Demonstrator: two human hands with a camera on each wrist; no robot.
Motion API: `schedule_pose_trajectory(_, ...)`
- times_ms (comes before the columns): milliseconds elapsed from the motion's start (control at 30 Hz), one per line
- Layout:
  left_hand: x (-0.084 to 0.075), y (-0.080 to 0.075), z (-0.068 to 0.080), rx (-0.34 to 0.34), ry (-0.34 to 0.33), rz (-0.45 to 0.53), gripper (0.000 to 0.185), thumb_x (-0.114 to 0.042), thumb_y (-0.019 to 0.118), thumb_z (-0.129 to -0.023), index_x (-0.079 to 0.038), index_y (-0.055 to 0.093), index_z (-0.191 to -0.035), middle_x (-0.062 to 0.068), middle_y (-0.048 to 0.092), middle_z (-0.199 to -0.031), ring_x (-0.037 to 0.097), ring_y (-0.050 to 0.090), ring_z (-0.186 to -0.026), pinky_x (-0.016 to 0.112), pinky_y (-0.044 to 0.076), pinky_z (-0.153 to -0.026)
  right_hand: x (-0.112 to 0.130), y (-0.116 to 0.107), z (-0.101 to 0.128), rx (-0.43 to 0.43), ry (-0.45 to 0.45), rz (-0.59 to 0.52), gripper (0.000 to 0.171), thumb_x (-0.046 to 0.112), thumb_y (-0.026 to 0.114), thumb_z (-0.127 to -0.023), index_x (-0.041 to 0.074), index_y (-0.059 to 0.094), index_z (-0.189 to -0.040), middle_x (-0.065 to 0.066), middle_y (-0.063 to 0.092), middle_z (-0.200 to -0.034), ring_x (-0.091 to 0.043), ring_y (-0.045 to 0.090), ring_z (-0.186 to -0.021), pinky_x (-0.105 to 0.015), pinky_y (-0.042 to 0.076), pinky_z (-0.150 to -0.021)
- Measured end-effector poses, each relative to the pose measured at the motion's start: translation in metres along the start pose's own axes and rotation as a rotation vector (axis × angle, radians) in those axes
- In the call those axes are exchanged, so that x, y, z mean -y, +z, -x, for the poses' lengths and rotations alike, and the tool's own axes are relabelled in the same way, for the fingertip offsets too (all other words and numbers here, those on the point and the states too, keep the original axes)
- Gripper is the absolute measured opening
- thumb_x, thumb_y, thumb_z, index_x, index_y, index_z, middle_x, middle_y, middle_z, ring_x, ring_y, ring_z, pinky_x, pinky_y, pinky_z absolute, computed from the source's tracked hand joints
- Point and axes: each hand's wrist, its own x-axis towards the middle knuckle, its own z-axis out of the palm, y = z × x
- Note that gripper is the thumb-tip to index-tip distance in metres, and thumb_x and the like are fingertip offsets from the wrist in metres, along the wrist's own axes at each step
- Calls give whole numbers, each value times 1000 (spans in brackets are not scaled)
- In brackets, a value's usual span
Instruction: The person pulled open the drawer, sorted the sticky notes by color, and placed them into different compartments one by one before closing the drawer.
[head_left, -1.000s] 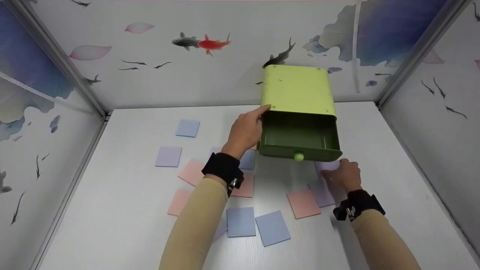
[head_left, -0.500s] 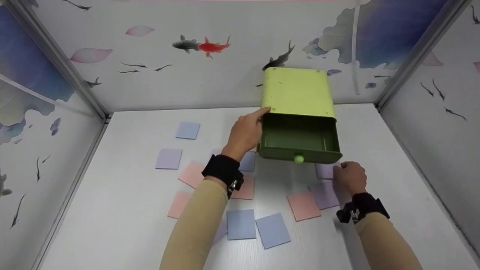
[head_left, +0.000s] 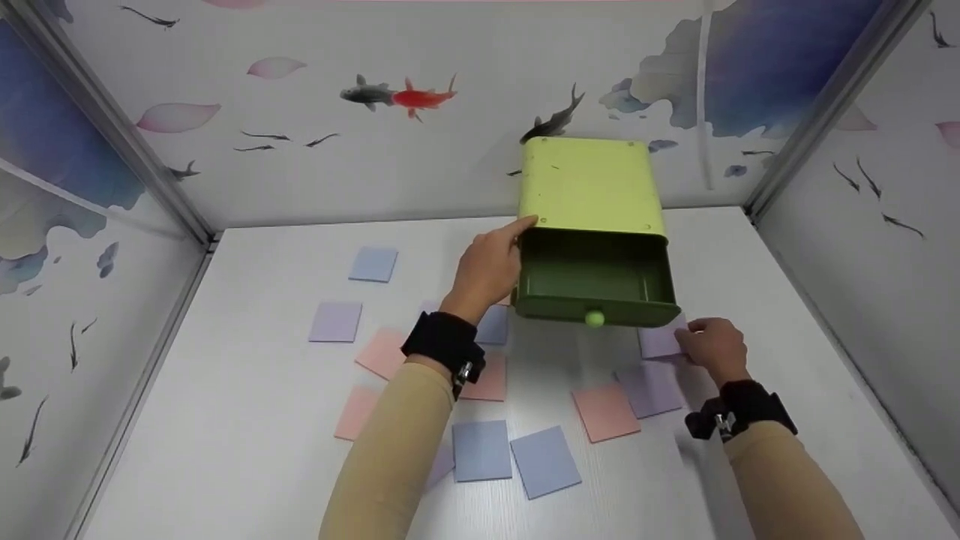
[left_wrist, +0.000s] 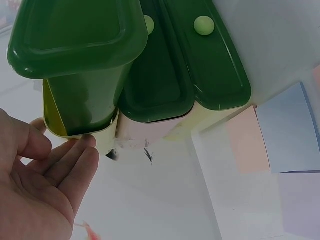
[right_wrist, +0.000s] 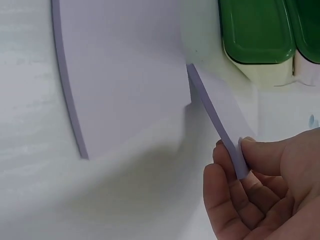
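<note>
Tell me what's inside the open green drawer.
Only bare green surface shows inside the open drawer; no object is in sight there. Its rear runs back under the yellow-green cabinet top, so whatever might lie there is covered.

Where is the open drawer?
In the head view, the open drawer sits right of centre, jutting from under the yellow cabinet top, between the left hand and the right hand.

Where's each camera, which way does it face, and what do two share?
Head: on the person's head, facing forward and down at the table and cabinet; left hand, right hand and sleeves show.
Left wrist: on that wrist, facing the drawer fronts; only the left hand shows.
Right wrist: on that wrist, facing the pinched purple square; only the right hand shows.
Head and left wrist share the left hand and cabinet.
</note>
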Motion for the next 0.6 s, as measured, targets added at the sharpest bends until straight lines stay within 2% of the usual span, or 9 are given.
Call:
schedule_pose_trajectory(167, 1, 0, 0, 1, 3, 9, 50, -6, 38, -101, -28, 48, -145, -1, 41, -60, 11, 30, -51, 23, 30, -52, -3, -7, 1, 8, 0, -24, 52, 25, 53, -94, -10, 53, -132, -19, 73, -94, -11, 68, -66, -24, 45, -62)
schedule_pose_trajectory(367, 0, -1, 0, 1, 5, 7, 49, -6, 38, -102, -28, 48, -145, 2, 48, -64, 11, 32, -52, 24, 31, -53, -5, -19, 1, 13, -10, -36, 52, 24, 54, -94, -10, 51, -135, -17, 74, -91, -17, 72, -74, -23, 46, -61)
schedule_pose_trajectory(500, 0, -1, 0, -1, 8, 9, 49, -7, 37, -102, -29, 48, -144, 1, 45, -61, 10, 30, -50, 23, 31, -52, 0, -32, 1, -6, -32, 0, 51, 24, 53, -96, -9, 52, -134, -21, 73, -97, -14, 70, -71, -24, 45, -60)
schedule_pose_trajectory(600, 1, 0, -1, -4, 14, 19, 49, -7, 36, -102, -29, 49, -144, -1, 41, -57, 10, 28, -47, 23, 29, -50, 6, -44, 2, -34, -51, 35, 49, 24, 51, -97, -8, 54, -133, -27, 69, -108, -14, 69, -70, -25, 45, -58)
